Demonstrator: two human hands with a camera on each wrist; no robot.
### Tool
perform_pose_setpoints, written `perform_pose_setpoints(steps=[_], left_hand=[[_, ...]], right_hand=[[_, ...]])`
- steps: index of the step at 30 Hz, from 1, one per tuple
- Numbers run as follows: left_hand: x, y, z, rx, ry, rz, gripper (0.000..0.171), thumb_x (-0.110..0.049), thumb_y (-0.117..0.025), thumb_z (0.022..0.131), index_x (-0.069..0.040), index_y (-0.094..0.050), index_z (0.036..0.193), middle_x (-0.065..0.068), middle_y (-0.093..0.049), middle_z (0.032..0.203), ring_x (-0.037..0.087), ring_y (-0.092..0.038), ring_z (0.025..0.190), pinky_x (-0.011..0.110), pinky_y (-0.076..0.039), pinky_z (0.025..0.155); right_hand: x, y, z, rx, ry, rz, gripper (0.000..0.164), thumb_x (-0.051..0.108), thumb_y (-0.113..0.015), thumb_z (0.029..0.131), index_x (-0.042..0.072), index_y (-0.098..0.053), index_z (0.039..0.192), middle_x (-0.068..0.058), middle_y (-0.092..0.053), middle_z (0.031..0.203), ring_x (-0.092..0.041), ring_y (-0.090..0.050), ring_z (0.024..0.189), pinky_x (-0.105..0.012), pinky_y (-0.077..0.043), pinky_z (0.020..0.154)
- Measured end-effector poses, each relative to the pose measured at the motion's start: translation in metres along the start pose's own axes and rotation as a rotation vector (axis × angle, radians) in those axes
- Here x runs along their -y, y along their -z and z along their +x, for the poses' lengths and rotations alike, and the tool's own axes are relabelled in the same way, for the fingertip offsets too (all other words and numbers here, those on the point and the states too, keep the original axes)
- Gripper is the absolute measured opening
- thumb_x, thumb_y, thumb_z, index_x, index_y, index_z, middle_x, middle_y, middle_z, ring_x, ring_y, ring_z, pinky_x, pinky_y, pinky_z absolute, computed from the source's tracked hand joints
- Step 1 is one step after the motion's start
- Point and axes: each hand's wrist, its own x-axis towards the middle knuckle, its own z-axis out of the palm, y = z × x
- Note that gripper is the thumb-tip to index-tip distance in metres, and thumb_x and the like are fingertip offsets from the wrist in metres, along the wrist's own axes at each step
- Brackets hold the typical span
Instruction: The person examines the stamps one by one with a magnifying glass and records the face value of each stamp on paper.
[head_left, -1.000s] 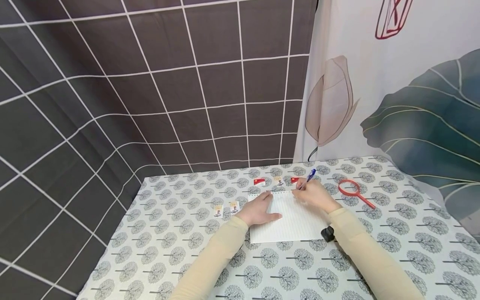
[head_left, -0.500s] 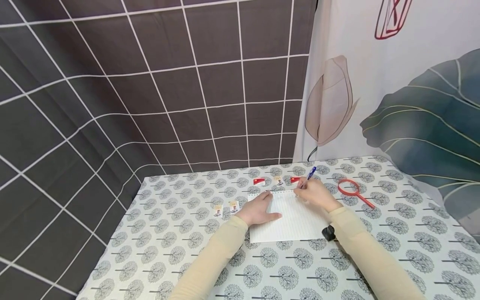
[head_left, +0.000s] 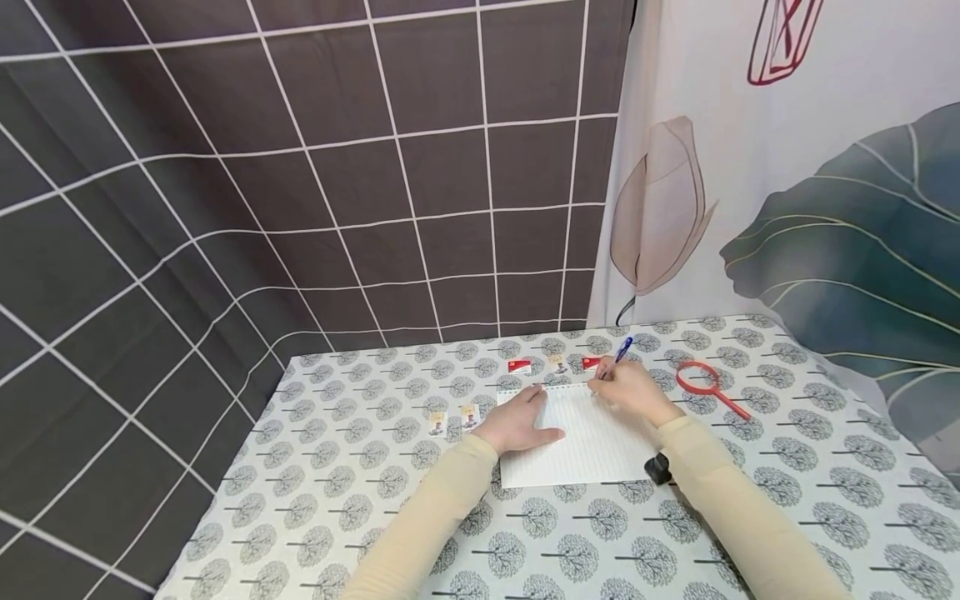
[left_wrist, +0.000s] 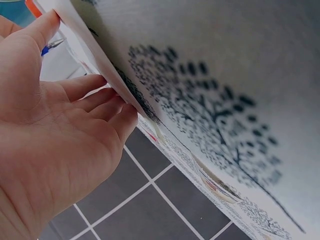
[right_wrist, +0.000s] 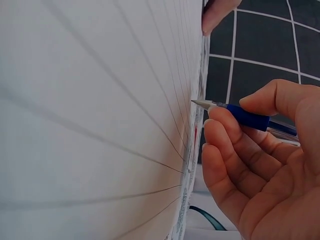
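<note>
A lined notepad page [head_left: 585, 454] lies on the patterned tablecloth before me. My left hand [head_left: 519, 421] rests on its left part, thumb and fingers spread; in the left wrist view the palm [left_wrist: 60, 130] shows with the fingertips against the paper. My right hand [head_left: 632, 390] pinches a blue pen [head_left: 622, 350] near the page's top edge. Close up in the right wrist view, thumb and forefinger grip the pen's blue grip [right_wrist: 250, 117], its metal tip at the paper. Any writing is too small to make out.
Beyond the page lie two red-and-white cards [head_left: 519, 367] and a pale picture card [head_left: 558, 364]. Two more picture cards [head_left: 469, 416] sit left of my left hand. A red magnifying glass [head_left: 699, 379] lies to the right. A black object [head_left: 657, 468] is by my right wrist.
My right hand and the pen have shifted very slightly along the top of the page. The left hand keeps its place, and the whole head view has tilted a little.
</note>
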Motion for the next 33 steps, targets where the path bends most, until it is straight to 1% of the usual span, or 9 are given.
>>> perform_pose_setpoints(steps=[8,14,18,23,28,31,33], left_hand=[[0.001,-0.002,0.001,0.003,0.004,0.000,0.087,-0.060,-0.060,0.094,-0.003,-0.036,0.155,0.009,-0.027,0.165,0.025,-0.030,0.149,0.038,-0.031,0.120],[0.000,0.000,-0.001,0.002,0.002,-0.009,0.087,-0.060,-0.060,0.094,-0.003,-0.037,0.155,0.010,-0.028,0.164,0.026,-0.031,0.149,0.040,-0.033,0.119],[0.000,0.001,-0.001,0.005,0.000,-0.015,0.087,-0.060,-0.060,0.094,-0.003,-0.036,0.155,0.010,-0.027,0.165,0.027,-0.031,0.149,0.040,-0.032,0.119],[0.001,0.000,-0.001,0.005,0.000,-0.011,0.087,-0.060,-0.060,0.094,-0.003,-0.036,0.155,0.010,-0.026,0.165,0.026,-0.030,0.149,0.040,-0.031,0.120],[0.001,-0.001,0.000,0.006,-0.001,-0.016,0.087,-0.059,-0.060,0.094,-0.003,-0.035,0.156,0.009,-0.026,0.165,0.026,-0.030,0.149,0.039,-0.031,0.120],[0.002,-0.001,0.000,0.005,-0.004,-0.021,0.087,-0.059,-0.060,0.094,-0.003,-0.035,0.156,0.009,-0.027,0.165,0.026,-0.030,0.149,0.039,-0.031,0.120],[0.002,-0.001,0.000,0.007,-0.004,-0.022,0.087,-0.059,-0.060,0.094,-0.003,-0.035,0.156,0.009,-0.026,0.165,0.025,-0.029,0.149,0.039,-0.030,0.120]], right_hand=[[-0.001,-0.001,0.001,0.016,-0.006,0.003,0.014,0.018,-0.066,0.092,0.006,-0.061,0.087,0.000,-0.061,0.062,-0.015,-0.054,0.056,-0.027,-0.047,0.058],[-0.002,-0.002,-0.001,0.010,-0.007,0.017,0.012,0.017,-0.066,0.091,0.006,-0.060,0.088,-0.001,-0.060,0.062,-0.015,-0.053,0.056,-0.027,-0.044,0.056],[-0.001,0.000,-0.003,0.006,-0.008,0.032,0.012,0.016,-0.066,0.091,0.005,-0.060,0.090,-0.002,-0.061,0.063,-0.015,-0.052,0.056,-0.026,-0.044,0.056],[-0.001,0.001,-0.005,-0.025,-0.029,0.055,0.013,0.017,-0.066,0.092,0.005,-0.062,0.094,-0.002,-0.064,0.066,-0.015,-0.055,0.058,-0.027,-0.046,0.057],[-0.004,0.004,-0.008,-0.064,-0.028,0.075,0.010,0.016,-0.067,0.093,0.007,-0.063,0.095,-0.003,-0.067,0.073,-0.017,-0.060,0.065,-0.030,-0.049,0.065],[-0.006,0.006,-0.009,-0.085,-0.009,0.097,0.007,0.013,-0.067,0.092,0.008,-0.063,0.094,-0.004,-0.067,0.078,-0.018,-0.061,0.070,-0.031,-0.050,0.069],[-0.008,0.008,-0.009,-0.105,0.020,0.096,0.005,0.010,-0.068,0.091,0.007,-0.064,0.093,-0.004,-0.067,0.080,-0.018,-0.061,0.072,-0.032,-0.050,0.070]])
